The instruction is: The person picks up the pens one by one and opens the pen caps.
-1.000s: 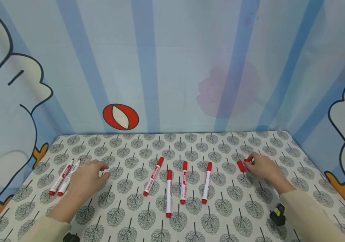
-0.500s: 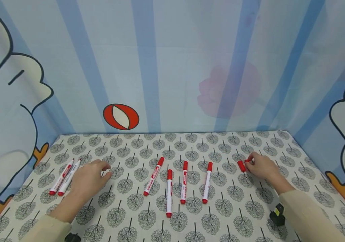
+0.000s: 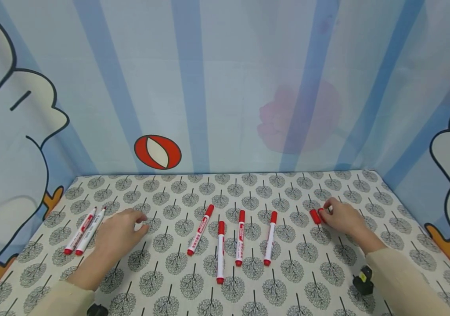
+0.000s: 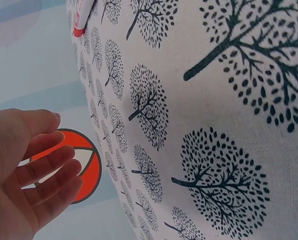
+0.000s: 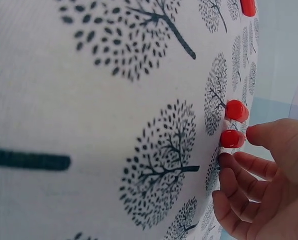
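My right hand is at the right of the table, thumb and fingers around a small red marker cap, which they pinch. Close beside it lies another red marker cap. My left hand hovers over the cloth at the left, its fingers loosely bent with nothing in them; the left wrist view shows the bare palm side of the hand. Behind it lie two uncapped markers, one with red print and a whiter one, dark tips pointing away.
Several capped red-and-white markers lie mid-table: a slanted one, one nearer the front, an upright-lying one and one to the right. The tree-print cloth ends at a striped backdrop.
My left hand has drifted slightly to the right, away from the uncapped markers. The right hand stays at the caps, almost unmoved. The markers lie where they were.
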Demonstrator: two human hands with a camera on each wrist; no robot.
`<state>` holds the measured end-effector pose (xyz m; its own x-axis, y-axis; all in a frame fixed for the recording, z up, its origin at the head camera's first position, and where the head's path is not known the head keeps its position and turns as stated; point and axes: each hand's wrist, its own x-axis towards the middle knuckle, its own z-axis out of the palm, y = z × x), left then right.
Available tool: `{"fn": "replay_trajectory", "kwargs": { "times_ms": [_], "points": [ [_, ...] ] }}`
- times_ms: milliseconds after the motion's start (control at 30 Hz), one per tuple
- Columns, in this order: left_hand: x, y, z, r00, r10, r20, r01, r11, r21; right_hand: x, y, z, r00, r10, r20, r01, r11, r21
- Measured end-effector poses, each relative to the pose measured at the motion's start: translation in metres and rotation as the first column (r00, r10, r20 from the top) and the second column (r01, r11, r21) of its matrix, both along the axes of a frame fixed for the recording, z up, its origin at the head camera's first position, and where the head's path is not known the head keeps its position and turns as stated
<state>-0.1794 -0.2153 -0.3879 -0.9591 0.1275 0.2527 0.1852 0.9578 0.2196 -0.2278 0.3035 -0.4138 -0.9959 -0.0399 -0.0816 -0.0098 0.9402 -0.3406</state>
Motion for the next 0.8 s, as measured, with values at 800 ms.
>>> {"fn": "replay_trajectory", "kwargs": {
  "times_ms": [800],
  "points": [
    [-0.004,0.029,-0.003,0.998,-0.057,-0.012,0.058,0.998,0.033,-0.005,-0.013,0.010,0.964,0.151,-0.219,-0.159,0.987,-0.021]
  ]
}}
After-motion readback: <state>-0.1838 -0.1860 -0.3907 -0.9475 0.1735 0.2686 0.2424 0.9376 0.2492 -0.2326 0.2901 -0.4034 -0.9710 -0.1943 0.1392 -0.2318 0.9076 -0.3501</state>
